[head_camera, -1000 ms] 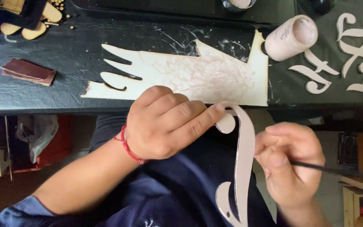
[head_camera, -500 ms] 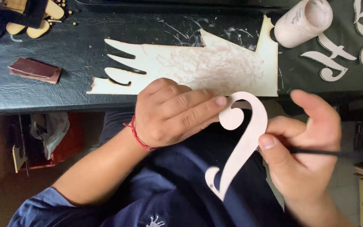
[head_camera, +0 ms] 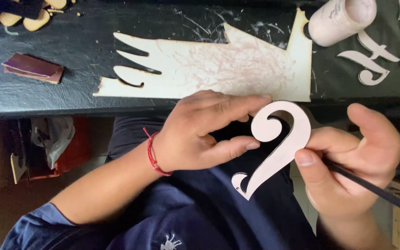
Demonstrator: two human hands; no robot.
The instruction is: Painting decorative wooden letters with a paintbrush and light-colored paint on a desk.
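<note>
— Table (head_camera: pixel 47 99) first: black top, with a big pale cut-out board (head_camera: pixel 218 69) lying flat on it.
— And the hands?
— Left hand (head_camera: pixel 200 134) pinches the white curled scroll piece (head_camera: pixel 278 143) above the lap; right hand (head_camera: pixel 353 166) steadies its edge, fingers closed around a thin dark brush (head_camera: pixel 376 190).

Left hand (head_camera: pixel 195 134) pinched a pale curled cutout (head_camera: pixel 274 148) at frame centre, right hand (head_camera: pixel 348 171) touched its edge holding a thin dark stick (head_camera: pixel 376 190), black desk (head_camera: pixel 47 97) above, cut wooden sheet (head_camera: pixel 218 69) lying there.
</note>
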